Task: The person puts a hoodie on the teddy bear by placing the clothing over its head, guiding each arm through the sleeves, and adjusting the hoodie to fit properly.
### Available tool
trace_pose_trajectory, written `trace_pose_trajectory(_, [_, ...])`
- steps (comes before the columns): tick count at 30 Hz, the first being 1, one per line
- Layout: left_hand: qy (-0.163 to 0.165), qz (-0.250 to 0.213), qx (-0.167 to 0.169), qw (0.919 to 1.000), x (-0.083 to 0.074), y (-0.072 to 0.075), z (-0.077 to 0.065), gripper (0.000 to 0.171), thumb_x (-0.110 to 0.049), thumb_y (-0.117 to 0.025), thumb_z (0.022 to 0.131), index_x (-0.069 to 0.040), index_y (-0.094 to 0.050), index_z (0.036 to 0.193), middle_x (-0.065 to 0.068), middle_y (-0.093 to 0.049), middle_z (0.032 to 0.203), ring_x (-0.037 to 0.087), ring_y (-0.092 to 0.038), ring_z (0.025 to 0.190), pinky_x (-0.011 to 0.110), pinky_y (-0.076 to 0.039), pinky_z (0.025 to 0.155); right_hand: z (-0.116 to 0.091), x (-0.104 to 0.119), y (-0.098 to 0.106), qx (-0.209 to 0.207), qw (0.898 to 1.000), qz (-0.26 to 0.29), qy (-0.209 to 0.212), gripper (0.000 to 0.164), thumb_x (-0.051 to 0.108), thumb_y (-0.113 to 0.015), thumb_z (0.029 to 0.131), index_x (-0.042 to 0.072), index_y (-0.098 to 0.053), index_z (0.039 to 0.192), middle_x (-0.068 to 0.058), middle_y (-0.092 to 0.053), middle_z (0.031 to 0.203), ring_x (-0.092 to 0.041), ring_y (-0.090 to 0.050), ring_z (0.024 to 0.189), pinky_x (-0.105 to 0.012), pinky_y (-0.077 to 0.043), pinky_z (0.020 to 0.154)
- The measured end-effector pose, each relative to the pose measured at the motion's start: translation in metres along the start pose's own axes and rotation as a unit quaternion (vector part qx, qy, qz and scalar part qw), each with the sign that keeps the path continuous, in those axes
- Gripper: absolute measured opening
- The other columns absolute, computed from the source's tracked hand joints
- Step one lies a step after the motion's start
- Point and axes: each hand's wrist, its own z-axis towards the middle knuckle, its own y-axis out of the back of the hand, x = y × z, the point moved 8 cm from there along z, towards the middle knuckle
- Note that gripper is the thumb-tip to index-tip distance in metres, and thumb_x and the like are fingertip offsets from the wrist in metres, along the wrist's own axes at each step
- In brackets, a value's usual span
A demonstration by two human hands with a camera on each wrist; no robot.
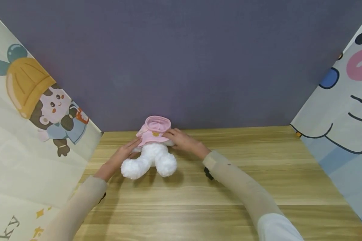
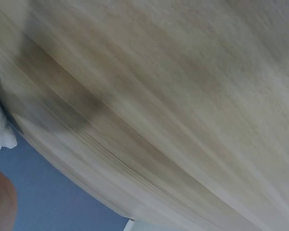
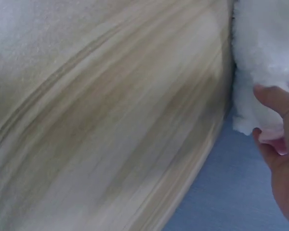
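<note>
A white plush toy (image 1: 153, 154) lies on the wooden table, its two fluffy legs pointing toward me. Over its upper body is a pink hoodie (image 1: 146, 138) with a small yellow bear patch; the round opening faces the back wall, and the toy's head does not show. My left hand (image 1: 129, 149) grips the hoodie's left edge, its thumb mostly hidden beneath. On the other side my right hand (image 1: 184, 141) pinches the hoodie's lower edge; in the right wrist view, thumb and finger (image 3: 274, 98) close on pink cloth beside white fur.
A dark grey-blue wall (image 1: 193, 67) rises right behind the toy. Printed cartoon panels stand at the left (image 1: 57, 110) and right (image 1: 350, 117). Bare wood grain (image 1: 259, 154) extends to the right of the toy and in front of it.
</note>
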Motion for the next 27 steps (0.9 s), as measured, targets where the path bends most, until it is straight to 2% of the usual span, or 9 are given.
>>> trace_pose_trajectory(5, [-0.011,0.002,-0.011,0.9999,-0.003,0.002,0.004,0.063,0.009,-0.079,0.079,0.011,-0.055,0.137,0.027,-0.057,0.139,0.045,-0.061,0.119,0.052,-0.054,0.092,0.000,-0.001,0.003,-0.030,0.999,0.000,0.019,0.056,0.007,-0.079,0.087,0.011,-0.059,0.139,-0.012,-0.055,0.143,-0.030,-0.055,0.120,-0.039,-0.046,0.105])
trace_pose_trajectory(12, [-0.013,0.005,0.001,0.9999,-0.012,-0.004,0.011,0.064,0.005,-0.081,0.080,0.007,-0.057,0.139,0.023,-0.058,0.139,0.042,-0.061,0.120,0.050,-0.054,0.094,-0.014,0.000,0.013,-0.041,0.998,-0.005,0.040,0.052,0.002,-0.083,0.080,0.008,-0.065,0.129,-0.013,-0.062,0.132,-0.033,-0.059,0.114,-0.043,-0.049,0.101])
trace_pose_trajectory(17, [-0.017,-0.017,0.012,0.9996,-0.025,-0.018,0.027,0.065,0.005,-0.081,0.079,0.007,-0.056,0.139,0.023,-0.058,0.140,0.042,-0.061,0.120,0.049,-0.054,0.094,-0.039,-0.007,0.023,-0.049,0.997,-0.004,0.055,0.052,-0.002,-0.084,0.076,0.007,-0.067,0.125,-0.015,-0.063,0.129,-0.035,-0.059,0.116,-0.045,-0.048,0.104])
trace_pose_trajectory(20, [0.002,-0.034,0.031,0.9990,-0.033,-0.027,0.042,0.065,0.004,-0.078,0.083,0.004,-0.054,0.143,0.021,-0.055,0.144,0.040,-0.059,0.124,0.048,-0.052,0.098,-0.054,-0.015,0.032,-0.059,0.997,0.014,0.056,0.050,-0.004,-0.083,0.077,0.006,-0.068,0.124,-0.016,-0.063,0.129,-0.036,-0.058,0.118,-0.047,-0.047,0.105])
trace_pose_trajectory(24, [0.031,-0.074,0.069,0.9943,-0.048,-0.048,0.059,0.063,0.000,-0.073,0.091,-0.001,-0.049,0.148,0.017,-0.050,0.150,0.036,-0.054,0.132,0.045,-0.048,0.105,-0.081,-0.025,0.045,-0.076,0.995,0.035,0.061,0.046,-0.006,-0.082,0.076,0.003,-0.070,0.119,-0.016,-0.066,0.124,-0.037,-0.060,0.116,-0.048,-0.048,0.104])
trace_pose_trajectory(27, [0.036,-0.102,0.084,0.9906,-0.065,-0.062,0.069,0.063,-0.002,-0.073,0.092,-0.001,-0.047,0.149,0.015,-0.048,0.152,0.033,-0.052,0.134,0.042,-0.047,0.106,-0.103,-0.029,0.050,-0.087,0.993,0.038,0.076,0.043,-0.010,-0.081,0.074,0.001,-0.071,0.115,-0.018,-0.067,0.119,-0.038,-0.062,0.112,-0.048,-0.051,0.100])
